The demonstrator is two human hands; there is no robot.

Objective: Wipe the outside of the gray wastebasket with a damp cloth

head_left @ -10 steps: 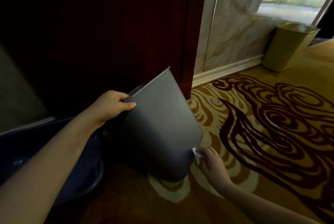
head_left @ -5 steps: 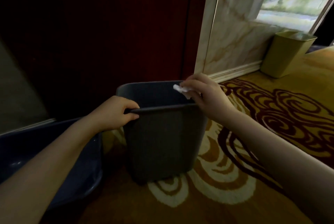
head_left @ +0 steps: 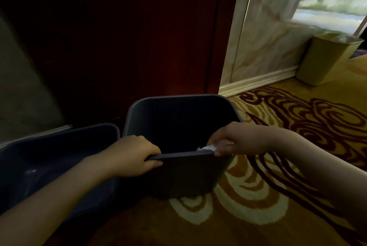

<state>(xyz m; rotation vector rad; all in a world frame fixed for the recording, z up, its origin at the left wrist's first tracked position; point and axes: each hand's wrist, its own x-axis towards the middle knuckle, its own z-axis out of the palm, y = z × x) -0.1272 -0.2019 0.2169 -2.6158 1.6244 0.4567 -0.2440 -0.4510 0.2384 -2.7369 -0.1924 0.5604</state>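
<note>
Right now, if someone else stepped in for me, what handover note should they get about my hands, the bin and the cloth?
Left hand: gripping the near rim of the gray wastebasket, steadying it.
Right hand: pinching the white cloth against the near right corner of the rim.
The wastebasket stands upright on the patterned carpet, beside a dark blue basin. A yellow bin sits by the far wall.
Done: cannot tell how much is already wiped.
Left: probably run the cloth along the rim, then down each outer side.

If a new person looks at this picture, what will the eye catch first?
First, the gray wastebasket standing at the centre on the swirled carpet. The left hand grips its near rim, and the right hand presses a white cloth at the near right corner. A yellow bin stands far right.
</note>
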